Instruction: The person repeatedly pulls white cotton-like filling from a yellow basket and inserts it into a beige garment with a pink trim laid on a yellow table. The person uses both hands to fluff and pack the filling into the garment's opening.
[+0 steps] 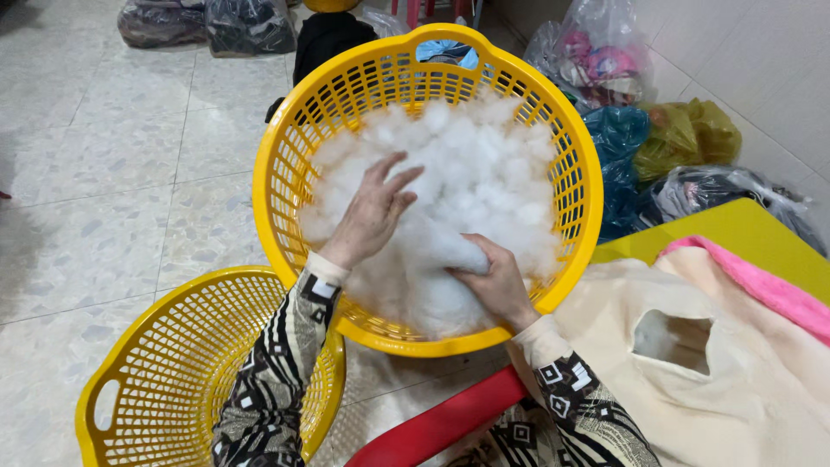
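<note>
Head view: both hands in the stuffing basket

Left hand (pixel 373 212) lies on top of the white stuffing (pixel 471 173), fingers spread and released, gripping nothing. Right hand (pixel 494 281) is clenched around a clump of that stuffing at the near side of the pile. The stuffing fills the tilted yellow basket (pixel 285 186), which sits above a second yellow basket (pixel 130 380) that holds nothing visible. A cream fabric shell (pixel 735 380) with an opening (some white filling shows inside) lies just to the right, beside a pink cloth (pixel 761 285).

Judged step: gathering a handful of filling. A next move would call for pulling the clump free without dragging loose tufts over the rim.
</note>
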